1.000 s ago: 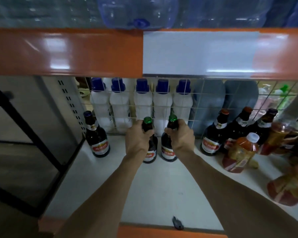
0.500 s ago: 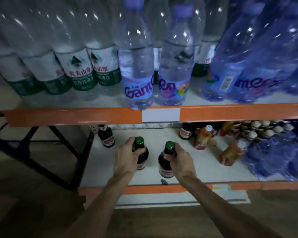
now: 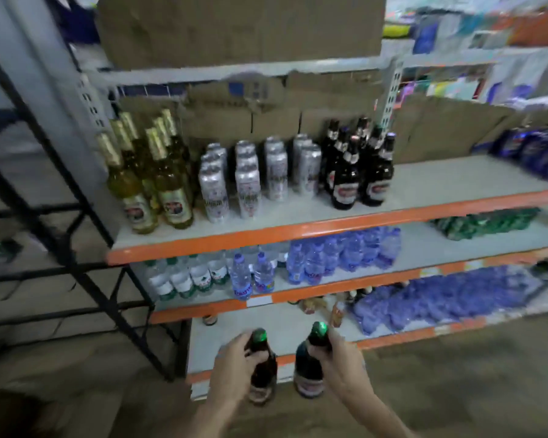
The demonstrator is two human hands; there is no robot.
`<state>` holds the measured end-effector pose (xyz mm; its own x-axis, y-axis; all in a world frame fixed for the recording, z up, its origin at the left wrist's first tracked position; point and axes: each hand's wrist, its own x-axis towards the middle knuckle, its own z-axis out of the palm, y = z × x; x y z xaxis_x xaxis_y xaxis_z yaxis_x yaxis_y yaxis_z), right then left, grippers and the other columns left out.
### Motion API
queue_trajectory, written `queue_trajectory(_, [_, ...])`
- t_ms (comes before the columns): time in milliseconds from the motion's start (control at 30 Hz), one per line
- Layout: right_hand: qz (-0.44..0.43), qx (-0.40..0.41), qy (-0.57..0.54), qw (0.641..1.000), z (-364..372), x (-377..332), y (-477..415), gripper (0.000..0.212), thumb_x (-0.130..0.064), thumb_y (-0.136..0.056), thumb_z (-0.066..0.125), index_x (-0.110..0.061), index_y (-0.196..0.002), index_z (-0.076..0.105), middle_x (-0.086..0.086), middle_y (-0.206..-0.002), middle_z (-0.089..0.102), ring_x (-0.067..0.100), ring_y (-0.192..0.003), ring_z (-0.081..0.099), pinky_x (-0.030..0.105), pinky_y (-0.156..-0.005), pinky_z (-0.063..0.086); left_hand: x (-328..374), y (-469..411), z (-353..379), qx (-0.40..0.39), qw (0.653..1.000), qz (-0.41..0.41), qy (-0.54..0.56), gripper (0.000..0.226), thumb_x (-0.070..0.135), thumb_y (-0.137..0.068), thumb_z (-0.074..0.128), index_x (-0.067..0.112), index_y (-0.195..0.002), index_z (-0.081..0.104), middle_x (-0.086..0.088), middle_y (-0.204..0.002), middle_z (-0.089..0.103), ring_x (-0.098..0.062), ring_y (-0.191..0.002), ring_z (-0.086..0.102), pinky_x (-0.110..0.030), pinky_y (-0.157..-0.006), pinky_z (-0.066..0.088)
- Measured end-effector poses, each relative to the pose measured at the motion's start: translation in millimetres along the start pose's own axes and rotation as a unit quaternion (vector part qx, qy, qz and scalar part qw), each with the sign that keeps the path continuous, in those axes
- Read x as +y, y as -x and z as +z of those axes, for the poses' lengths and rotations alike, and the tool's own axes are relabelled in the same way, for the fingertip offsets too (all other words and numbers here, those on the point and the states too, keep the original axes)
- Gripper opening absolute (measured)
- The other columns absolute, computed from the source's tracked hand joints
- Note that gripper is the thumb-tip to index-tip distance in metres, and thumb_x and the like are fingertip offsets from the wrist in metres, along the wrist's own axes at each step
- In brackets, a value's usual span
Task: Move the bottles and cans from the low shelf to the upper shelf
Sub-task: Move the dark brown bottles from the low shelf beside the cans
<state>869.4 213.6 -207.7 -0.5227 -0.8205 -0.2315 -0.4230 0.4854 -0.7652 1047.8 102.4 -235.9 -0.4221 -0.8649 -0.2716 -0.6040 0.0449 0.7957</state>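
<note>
A black metal frame [image 3: 60,175] (blurred) stands on the dim brownish floor [image 3: 456,390].

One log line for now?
left hand: grips dark green-capped glass bottle | right hand: grips matching bottle | both off low shelf | upper shelf: unreached

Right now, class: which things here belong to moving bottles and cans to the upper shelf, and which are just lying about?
Job: left hand gripping left bottle; right hand gripping right bottle; low shelf; upper shelf.
Lying about: water bottles; cardboard boxes; blue wrapped packs.
</note>
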Motion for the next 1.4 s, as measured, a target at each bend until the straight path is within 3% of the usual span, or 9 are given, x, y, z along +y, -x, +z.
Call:
queue_trajectory(100, [-0.046, 0.053, -0.027, 0.997, -76, -40, 50, 0.014, -0.018, -0.091, 0.065, -0.017, -0.100, 0.054, 0.001, -0.090, 0.065, 0.024, -0.090, 0.062, 0.029, -0.065, 0.040, 89, 49, -17, 0.051, 0.996, 0.067, -0.034, 0.021, 0.019, -0.078, 0.079, 0.020, -0.091, 0.062, -0.001, -0.090, 0.072, -0.017, -0.095, 0.068, -0.035, -0.077, 0.050])
queue_trajectory(267, [-0.105, 0.137, -0.003, 0.985, -191, -89, 98, 0.015, -0.024, -0.090, 0.064, -0.016, -0.094, 0.052, -0.001, -0.084, 0.058, 0.021, -0.078, 0.053, 0.032, -0.058, 0.033, 223, 102, -33, 0.098, 0.983, 0.155, -0.028, 0.023, 0.023, -0.078, 0.079, 0.014, -0.097, 0.068, -0.001, -0.092, 0.074, -0.019, -0.087, 0.069, -0.039, -0.077, 0.055])
queue_trajectory(367, [-0.119, 0.180, -0.016, 0.976, -238, -99, 110, 0.016, -0.023, -0.088, 0.064, -0.021, -0.091, 0.049, 0.002, -0.086, 0.060, 0.029, -0.086, 0.059, 0.035, -0.066, 0.039, 274, 119, -29, 0.103, 0.978, 0.183, -0.004, 0.024, 0.026, -0.074, 0.080, 0.017, -0.093, 0.068, 0.000, -0.089, 0.075, -0.020, -0.087, 0.071, -0.044, -0.078, 0.057])
queue_trajectory(467, [-0.129, 0.195, -0.029, 0.972, -272, -97, 115, 0.011, -0.018, -0.089, 0.061, -0.015, -0.096, 0.053, 0.008, -0.095, 0.066, 0.031, -0.094, 0.060, 0.043, -0.078, 0.048, 316, 126, -14, 0.100, 0.971, 0.214, 0.028, 0.019, 0.022, -0.078, 0.080, 0.018, -0.094, 0.070, 0.003, -0.087, 0.075, -0.013, -0.085, 0.071, -0.042, -0.083, 0.058])
queue_trajectory(600, [-0.127, 0.214, -0.013, 0.968, -308, -79, 105, 0.016, -0.017, -0.089, 0.061, -0.011, -0.103, 0.058, 0.010, -0.098, 0.066, 0.031, -0.092, 0.060, 0.040, -0.075, 0.048, 355, 113, 18, 0.085, 0.967, 0.231, 0.064, 0.019, 0.018, -0.079, 0.080, 0.023, -0.095, 0.071, 0.007, -0.086, 0.075, -0.009, -0.083, 0.072, -0.040, -0.086, 0.058])
queue_trajectory(833, [-0.123, 0.193, 0.010, 0.973, -360, -32, 35, 0.012, -0.017, -0.090, 0.063, -0.014, -0.091, 0.051, 0.007, -0.088, 0.063, 0.029, -0.082, 0.057, 0.037, -0.066, 0.041, 393, 37, 81, 0.058, 0.971, 0.224, 0.059, 0.026, 0.014, -0.073, 0.083, 0.021, -0.096, 0.073, 0.009, -0.082, 0.076, -0.009, -0.080, 0.072, -0.044, -0.083, 0.059])
queue_trajectory(1000, [-0.113, 0.178, 0.003, 0.978, -402, -15, -18, 0.008, -0.015, -0.092, 0.060, -0.012, -0.095, 0.053, 0.006, -0.090, 0.064, 0.029, -0.085, 0.058, 0.038, -0.070, 0.046, 425, -5, 113, 0.068, 0.974, 0.211, 0.048, 0.021, 0.009, -0.076, 0.081, 0.016, -0.094, 0.072, 0.008, -0.083, 0.075, -0.002, -0.076, 0.069, -0.038, -0.086, 0.058])
queue_trajectory(1133, [-0.115, 0.176, -0.026, 0.977, -435, -7, -58, 0.006, -0.009, -0.091, 0.059, -0.010, -0.096, 0.056, 0.005, -0.089, 0.063, 0.027, -0.085, 0.058, 0.033, -0.067, 0.042, 454, -40, 129, 0.084, 0.976, 0.201, 0.021, 0.021, 0.013, -0.079, 0.078, 0.015, -0.098, 0.072, 0.007, -0.088, 0.075, -0.009, -0.088, 0.070, -0.032, -0.084, 0.055])
queue_trajectory(1400, [-0.121, 0.152, -0.010, 0.981, -489, 19, -173, 0.009, -0.016, -0.089, 0.061, -0.016, -0.094, 0.053, 0.007, -0.088, 0.064, 0.032, -0.087, 0.059, 0.038, -0.070, 0.046, 511, -132, 180, 0.094, 0.978, 0.186, 0.016, 0.020, 0.012, -0.076, 0.080, 0.026, -0.081, 0.066, 0.009, -0.081, 0.074, -0.010, -0.082, 0.069, -0.029, -0.078, 0.053])
